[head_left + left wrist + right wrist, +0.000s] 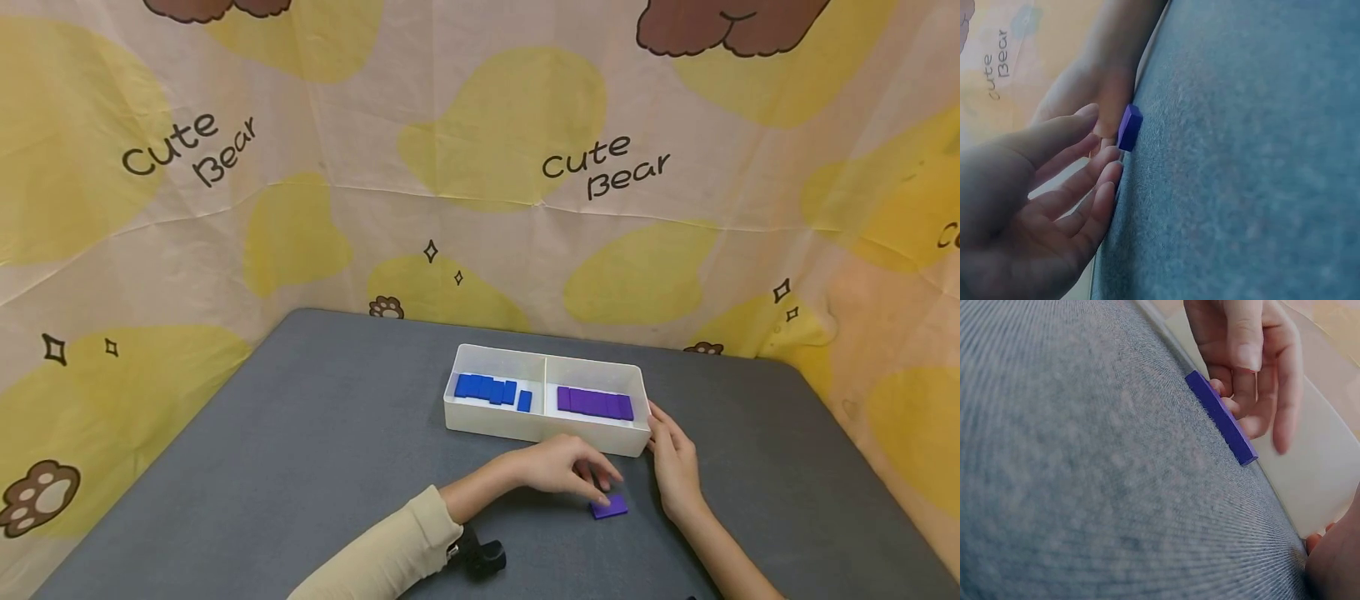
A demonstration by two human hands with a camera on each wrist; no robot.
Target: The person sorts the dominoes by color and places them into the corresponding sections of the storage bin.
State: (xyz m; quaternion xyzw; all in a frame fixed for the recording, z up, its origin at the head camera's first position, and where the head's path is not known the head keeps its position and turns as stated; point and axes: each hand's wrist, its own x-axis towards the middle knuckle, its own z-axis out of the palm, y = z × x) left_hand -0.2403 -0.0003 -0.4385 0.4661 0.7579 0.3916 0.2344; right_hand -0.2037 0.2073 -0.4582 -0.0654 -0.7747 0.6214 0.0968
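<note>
My left hand [566,467] hovers low over the table, fingers loosely bent and parted. Just past its fingertips is a flat purple tile [611,507]; in the left wrist view that tile [1130,128] lies close to the fingers, with none curled round it. A white two-part box [495,423] stands behind. My right hand [675,467] rests its fingers against the box's right end; its grip is only partly visible. Blue tiles [474,387] lie in the left compartment, and a row of purple tiles [595,403] in the right one.
A grey cloth-covered table [315,450] lies beneath everything. A printed curtain [487,125] hangs behind it. The box's divider [545,386] separates the two colours. A black device [483,557] is strapped at the left wrist.
</note>
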